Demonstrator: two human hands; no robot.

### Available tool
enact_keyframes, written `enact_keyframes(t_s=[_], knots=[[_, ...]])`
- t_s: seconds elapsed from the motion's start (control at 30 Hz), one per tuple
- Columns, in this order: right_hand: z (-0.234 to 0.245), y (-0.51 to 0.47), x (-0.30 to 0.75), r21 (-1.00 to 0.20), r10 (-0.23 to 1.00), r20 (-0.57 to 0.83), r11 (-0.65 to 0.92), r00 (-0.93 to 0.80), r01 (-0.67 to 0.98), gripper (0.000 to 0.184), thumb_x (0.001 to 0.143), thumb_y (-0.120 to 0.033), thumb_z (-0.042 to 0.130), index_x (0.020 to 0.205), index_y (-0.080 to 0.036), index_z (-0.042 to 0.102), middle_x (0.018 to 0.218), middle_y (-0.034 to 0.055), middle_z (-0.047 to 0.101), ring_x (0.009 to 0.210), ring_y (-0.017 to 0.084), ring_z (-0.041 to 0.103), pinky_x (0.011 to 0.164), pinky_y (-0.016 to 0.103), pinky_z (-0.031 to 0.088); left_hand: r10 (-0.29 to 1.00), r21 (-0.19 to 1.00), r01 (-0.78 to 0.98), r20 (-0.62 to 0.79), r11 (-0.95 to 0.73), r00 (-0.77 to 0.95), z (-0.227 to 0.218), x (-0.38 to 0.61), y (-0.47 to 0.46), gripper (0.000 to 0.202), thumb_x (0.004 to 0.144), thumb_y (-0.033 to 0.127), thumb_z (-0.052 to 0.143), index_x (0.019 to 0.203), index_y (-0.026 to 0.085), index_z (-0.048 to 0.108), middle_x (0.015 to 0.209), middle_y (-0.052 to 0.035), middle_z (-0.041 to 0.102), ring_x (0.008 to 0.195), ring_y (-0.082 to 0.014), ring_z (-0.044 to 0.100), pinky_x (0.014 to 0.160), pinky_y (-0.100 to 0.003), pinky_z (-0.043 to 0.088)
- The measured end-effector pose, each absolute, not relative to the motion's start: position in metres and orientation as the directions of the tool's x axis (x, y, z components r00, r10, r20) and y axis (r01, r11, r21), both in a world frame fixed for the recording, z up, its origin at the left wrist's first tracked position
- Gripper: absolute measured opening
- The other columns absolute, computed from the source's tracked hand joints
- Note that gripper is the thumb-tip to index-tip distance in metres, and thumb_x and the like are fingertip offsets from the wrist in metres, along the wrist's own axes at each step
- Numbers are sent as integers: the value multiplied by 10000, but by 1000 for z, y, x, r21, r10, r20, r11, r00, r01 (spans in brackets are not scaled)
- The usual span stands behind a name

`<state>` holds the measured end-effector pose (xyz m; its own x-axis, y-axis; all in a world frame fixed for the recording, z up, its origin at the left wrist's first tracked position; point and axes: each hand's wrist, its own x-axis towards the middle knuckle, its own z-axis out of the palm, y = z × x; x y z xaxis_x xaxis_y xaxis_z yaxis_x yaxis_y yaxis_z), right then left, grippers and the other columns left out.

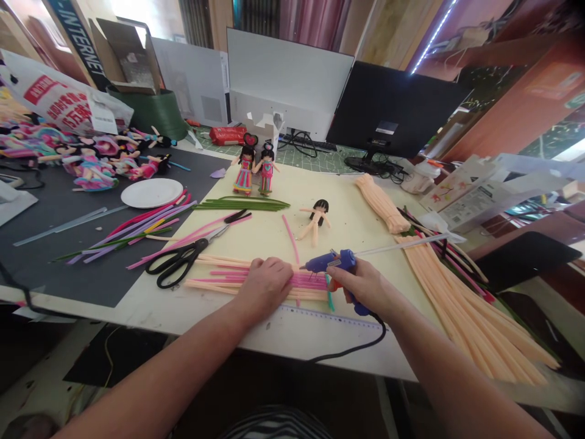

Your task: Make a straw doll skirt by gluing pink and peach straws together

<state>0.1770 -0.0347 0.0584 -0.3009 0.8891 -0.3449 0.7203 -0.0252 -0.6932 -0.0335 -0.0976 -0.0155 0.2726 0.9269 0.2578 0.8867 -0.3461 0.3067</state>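
Observation:
My right hand [365, 286] grips a blue glue gun [329, 263] whose nozzle points left at a row of pink and peach pipe cleaners [311, 281] lying on the cream mat [351, 213]. A clear glue stick [411, 242] pokes out of the gun's back. My left hand [265, 284] lies palm down on the same row, fingers curled, pressing the strands flat. A cord [351, 349] runs from the gun over the table's front edge.
Black scissors [183, 259] lie left of my left hand. A bare doll [316, 218] and two dressed dolls [255, 167] stand farther back. Peach pipe cleaners [475, 311] pile up at right, coloured ones [132, 230] and a white plate [152, 192] at left. A ruler [329, 316] lies near the edge.

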Motion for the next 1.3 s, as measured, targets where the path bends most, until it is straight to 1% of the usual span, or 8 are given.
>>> enact_keyframes(t_s=[0.1, 0.23, 0.37, 0.47, 0.6, 0.8, 1.0, 1.3], knots=[[61, -40, 181, -670, 875, -367, -14, -315, 743, 341, 834, -469, 525, 765, -156, 642, 630, 29, 648, 437, 90, 507, 406, 211, 399, 924, 308, 885, 269, -350, 272, -17, -34, -97, 155, 948, 275, 424, 964, 207, 562, 1038, -54, 652, 1024, -210, 514, 849, -374, 315], [60, -48, 185, -659, 867, -376, -3, -327, 752, 374, 847, -486, 506, 734, -164, 657, 473, -8, 539, 432, 101, 493, 407, 206, 386, 923, 314, 882, 278, -351, 268, -18, -34, -97, 172, 949, 267, 416, 997, 204, 570, 1046, -65, 654, 1030, -211, 515, 854, -377, 321], [62, -54, 185, -671, 860, -386, -12, -335, 741, 343, 837, -468, 521, 741, -157, 628, 538, -3, 578, 428, 90, 489, 402, 205, 392, 919, 313, 881, 286, -356, 270, -19, -34, -97, 187, 951, 271, 410, 1012, 202, 572, 1049, -72, 655, 1032, -217, 516, 859, -382, 324], [68, -57, 182, -659, 859, -397, -23, -321, 752, 318, 831, -456, 527, 749, -160, 611, 501, -20, 552, 408, 88, 467, 398, 208, 388, 919, 307, 883, 287, -355, 270, -19, -33, -97, 183, 950, 266, 409, 1009, 203, 571, 1054, -72, 654, 1034, -218, 517, 862, -384, 323], [72, -61, 179, -653, 856, -392, 0, -338, 757, 316, 827, -437, 530, 685, -162, 590, 478, -25, 526, 419, 90, 477, 406, 209, 387, 921, 297, 886, 275, -355, 277, -18, -33, -98, 166, 938, 260, 432, 1009, 198, 569, 1064, -74, 651, 1039, -223, 516, 859, -385, 324], [67, -62, 180, -673, 863, -375, -2, -339, 740, 280, 826, -431, 528, 743, -166, 566, 621, -2, 614, 436, 87, 502, 392, 211, 394, 919, 295, 885, 277, -359, 280, -18, -34, -98, 169, 937, 261, 435, 1012, 194, 571, 1070, -72, 649, 1041, -221, 515, 856, -384, 324], [62, -62, 182, -654, 862, -383, 1, -332, 756, 264, 826, -416, 522, 737, -169, 553, 601, -9, 613, 429, 83, 509, 396, 204, 400, 920, 292, 887, 274, -357, 280, -19, -33, -97, 168, 933, 261, 442, 1011, 191, 574, 1077, -80, 650, 1047, -225, 513, 860, -388, 323], [55, -64, 190, -648, 850, -401, 2, -343, 762, 281, 821, -448, 532, 771, -174, 563, 601, -14, 617, 435, 89, 523, 400, 209, 415, 923, 285, 892, 266, -351, 278, -20, -33, -96, 155, 924, 269, 472, 1012, 190, 573, 1087, -62, 648, 1056, -219, 510, 868, -388, 318]])
